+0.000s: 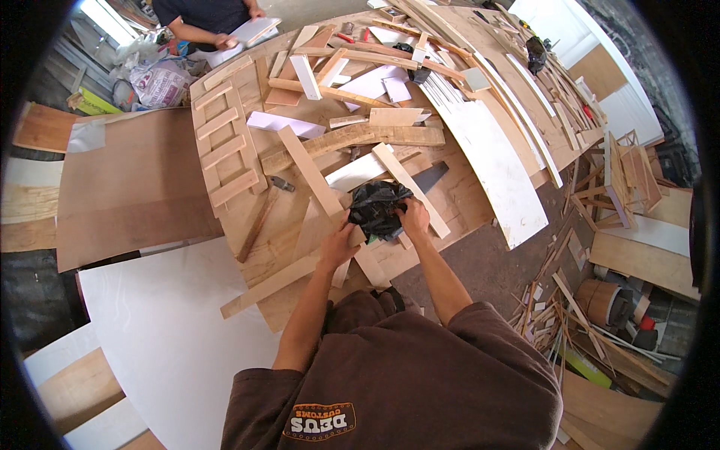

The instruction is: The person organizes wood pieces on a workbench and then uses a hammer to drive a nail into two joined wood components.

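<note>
The person's left hand point(341, 241) and right hand point(414, 219) are gripping opposite sides of a crumpled black bag point(377, 206), fingers curling in on the plastic; folds are hiding some of the fingertips. The bag is being held over wood scraps near the close edge of the table point(466, 196); whether it is resting on them, I cannot tell. To its left, a hammer point(260, 219) is lying with its handle pointing back toward the person. A pale strip point(397, 172) is slanting past the bag's right side, with a dark blade point(432, 177) showing just beyond. Farther right, a white panel point(499, 161) is jutting over the table's edge. At the left, a slatted frame point(223, 151) is lying flat. Across the table, a co-worker point(206, 16) is holding a board point(255, 30).
</note>
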Demonstrator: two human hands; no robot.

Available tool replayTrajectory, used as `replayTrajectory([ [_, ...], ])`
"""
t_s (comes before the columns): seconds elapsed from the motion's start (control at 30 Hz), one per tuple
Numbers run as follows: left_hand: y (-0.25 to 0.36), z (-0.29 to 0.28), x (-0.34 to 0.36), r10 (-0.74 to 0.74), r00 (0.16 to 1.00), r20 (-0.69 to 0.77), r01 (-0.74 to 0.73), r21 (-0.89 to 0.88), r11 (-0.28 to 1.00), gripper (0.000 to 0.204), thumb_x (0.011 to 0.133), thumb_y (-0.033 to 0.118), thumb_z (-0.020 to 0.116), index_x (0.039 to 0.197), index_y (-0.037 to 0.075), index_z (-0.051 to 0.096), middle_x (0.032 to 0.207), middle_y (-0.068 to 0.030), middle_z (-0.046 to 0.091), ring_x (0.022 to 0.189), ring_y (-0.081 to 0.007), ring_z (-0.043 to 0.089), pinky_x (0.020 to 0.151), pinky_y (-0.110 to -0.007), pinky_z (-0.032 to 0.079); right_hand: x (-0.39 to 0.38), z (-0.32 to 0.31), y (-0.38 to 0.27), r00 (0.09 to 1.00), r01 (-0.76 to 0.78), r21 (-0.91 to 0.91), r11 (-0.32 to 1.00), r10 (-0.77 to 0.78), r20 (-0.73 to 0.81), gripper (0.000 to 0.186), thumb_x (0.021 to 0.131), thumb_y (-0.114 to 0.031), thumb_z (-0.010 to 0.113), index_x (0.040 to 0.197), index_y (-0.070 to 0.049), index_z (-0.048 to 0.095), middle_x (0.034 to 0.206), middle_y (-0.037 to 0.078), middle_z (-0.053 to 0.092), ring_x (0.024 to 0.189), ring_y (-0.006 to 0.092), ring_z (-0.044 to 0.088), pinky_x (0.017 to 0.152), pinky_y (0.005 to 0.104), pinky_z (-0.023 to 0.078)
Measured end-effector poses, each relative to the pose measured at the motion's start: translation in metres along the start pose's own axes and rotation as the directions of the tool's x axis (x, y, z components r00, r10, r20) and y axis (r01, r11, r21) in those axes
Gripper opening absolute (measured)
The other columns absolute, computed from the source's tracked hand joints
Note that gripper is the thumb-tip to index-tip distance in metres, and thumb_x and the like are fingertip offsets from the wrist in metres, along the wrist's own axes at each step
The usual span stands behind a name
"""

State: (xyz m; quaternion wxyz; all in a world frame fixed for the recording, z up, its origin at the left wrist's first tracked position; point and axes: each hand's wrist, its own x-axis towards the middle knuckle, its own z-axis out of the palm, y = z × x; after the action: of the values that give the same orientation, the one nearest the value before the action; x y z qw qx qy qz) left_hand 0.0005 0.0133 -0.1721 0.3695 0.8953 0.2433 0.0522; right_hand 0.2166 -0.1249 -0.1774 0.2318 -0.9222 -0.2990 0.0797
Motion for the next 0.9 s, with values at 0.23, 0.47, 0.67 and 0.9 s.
replayTrajectory([
  [0.23, 0.007, -0.005, 0.001, 0.004, 0.999, 0.038, -0.005, 0.03, 1.0, 0.058, 0.073, 0.024, 0.079, 0.124, 0.01, 0.056, 0.159, -0.007, 0.037, 0.101, -0.0403, 0.067, 0.083, -0.048, 0.055, -0.007, 0.005, 0.002, 0.999, -0.04, 0.032, 0.999, 0.04, 0.003, 0.017, 0.081, -0.018, 0.076, 0.097, -0.012, 0.074, 0.105, 0.007, 0.068, 0.106, 0.0293, 0.064, 0.087, 0.0498, 0.05],
  [0.47, 0.003, -0.005, 0.0, 0.023, 0.999, 0.03, -0.024, 0.019, 1.0, 0.06, 0.074, 0.024, 0.078, 0.126, 0.008, 0.055, 0.162, -0.0077, 0.034, 0.105, -0.0404, 0.066, 0.086, -0.047, 0.054, -0.014, -0.004, -0.003, 0.998, 0.048, 0.01, 0.999, -0.047, -0.047, 0.011, 0.084, -0.017, 0.073, 0.092, -0.009, 0.073, 0.098, 0.01, 0.07, 0.095, 0.0334, 0.067, 0.091, 0.0505, 0.043],
  [0.67, 0.005, -0.008, 0.001, -0.054, 0.992, 0.115, 0.052, 0.016, 0.999, 0.064, 0.071, 0.019, 0.081, 0.129, 0.012, 0.056, 0.163, -0.0066, 0.031, 0.117, -0.0396, 0.061, 0.091, -0.048, 0.053, -0.019, -0.016, -0.02, 0.991, -0.057, 0.251, 0.966, 0.085, -0.104, 0.013, 0.089, -0.021, 0.072, 0.095, -0.009, 0.071, 0.09, 0.007, 0.073, 0.091, 0.0283, 0.069, 0.103, 0.0477, 0.041],
  [0.9, 0.013, -0.025, -0.01, 0.049, 0.997, -0.062, -0.057, -0.142, 0.988, 0.063, 0.07, 0.011, 0.081, 0.129, 0.008, 0.06, 0.162, -0.008, 0.034, 0.128, -0.0355, 0.056, 0.096, -0.044, 0.052, -0.032, -0.026, -0.012, 0.983, -0.128, 0.862, 0.491, 0.176, 0.046, 0.019, 0.1, -0.021, 0.066, 0.11, -0.006, 0.069, 0.087, 0.003, 0.071, 0.083, 0.0152, 0.068, 0.084, 0.0306, 0.051],
])
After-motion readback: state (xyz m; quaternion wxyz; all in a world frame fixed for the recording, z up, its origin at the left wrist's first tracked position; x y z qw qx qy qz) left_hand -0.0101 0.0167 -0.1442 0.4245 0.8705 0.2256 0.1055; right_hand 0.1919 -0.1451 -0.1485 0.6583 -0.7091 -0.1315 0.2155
